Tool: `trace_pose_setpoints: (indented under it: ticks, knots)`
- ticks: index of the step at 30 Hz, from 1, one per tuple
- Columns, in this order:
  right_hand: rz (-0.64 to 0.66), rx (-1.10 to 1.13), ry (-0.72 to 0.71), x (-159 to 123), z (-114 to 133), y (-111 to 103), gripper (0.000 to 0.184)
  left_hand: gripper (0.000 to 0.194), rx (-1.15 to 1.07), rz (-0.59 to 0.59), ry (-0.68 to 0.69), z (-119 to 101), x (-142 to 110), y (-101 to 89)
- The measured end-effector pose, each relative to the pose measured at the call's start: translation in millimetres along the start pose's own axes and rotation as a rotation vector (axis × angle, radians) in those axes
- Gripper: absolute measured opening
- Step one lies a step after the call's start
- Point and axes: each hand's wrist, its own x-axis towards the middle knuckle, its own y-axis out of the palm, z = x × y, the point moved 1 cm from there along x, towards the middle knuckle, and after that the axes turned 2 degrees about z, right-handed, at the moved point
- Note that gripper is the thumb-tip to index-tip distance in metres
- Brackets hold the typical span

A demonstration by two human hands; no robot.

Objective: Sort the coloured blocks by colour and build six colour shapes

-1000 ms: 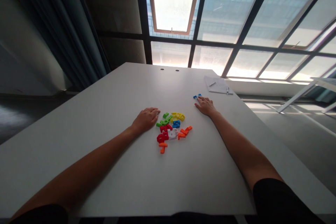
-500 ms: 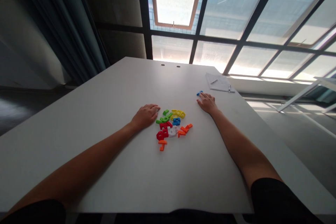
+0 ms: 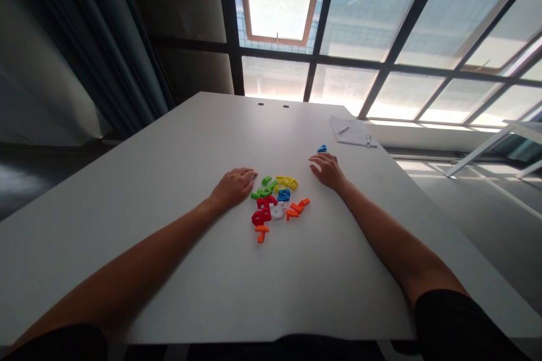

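My left hand (image 3: 234, 186) lies flat on the white table, fingers stretched out beside the green plastic letters (image 3: 265, 189). My right hand (image 3: 328, 170) is off to the right, fingers apart and holding nothing. Just beyond its fingers lie small blue pieces (image 3: 322, 148), close together. Between my hands is a loose cluster: yellow letters (image 3: 287, 182), blue letters (image 3: 283, 195), red letters (image 3: 261, 216), white letters (image 3: 276, 212) and orange pieces (image 3: 295, 211). An orange T-like piece (image 3: 261, 233) sits nearest to me.
The white table (image 3: 203, 293) stretches toward the windows. A sheet of paper (image 3: 350, 131) with pens on it lies at the far right edge. Two round holes are near the table's far end. A dark curtain (image 3: 97, 39) hangs on the left.
My right hand reached the blue pieces, pushed them together, then drew back toward the cluster, leaving them behind. My left hand stays where it was. The view has tilted slightly.
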Motion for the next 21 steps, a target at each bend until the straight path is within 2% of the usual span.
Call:
trace_pose_setpoints:
  ticks: [5, 8, 10, 13, 16, 21]
  knots:
    - [-0.037, 0.294, -0.395, -30.6, 60.8, -5.2, 0.030, 0.044, -0.025, -0.025, 0.003, -0.6, -1.1, 0.4]
    - [-0.031, 0.380, -0.541, -44.8, 90.5, -10.0, 0.034, 0.044, -0.023, -0.032, 0.000, -1.6, -1.6, 0.0]
    - [0.000, 0.383, -0.608, -48.0, 101.0, -12.6, 0.032, 0.045, -0.018, -0.027, -0.001, -2.3, -1.7, -0.6]
    - [0.016, 0.391, -0.643, -45.4, 100.2, -15.6, 0.024, 0.045, -0.011, -0.020, 0.003, -2.8, -1.8, -1.4]
    - [-0.013, 0.424, -0.612, -40.0, 85.8, -17.5, 0.027, 0.045, -0.007, -0.015, 0.006, -2.2, -1.9, -1.2]
    - [-0.041, 0.336, -0.414, -31.0, 53.8, -14.2, 0.037, 0.044, -0.003, -0.008, 0.007, 0.2, -1.6, 0.5]
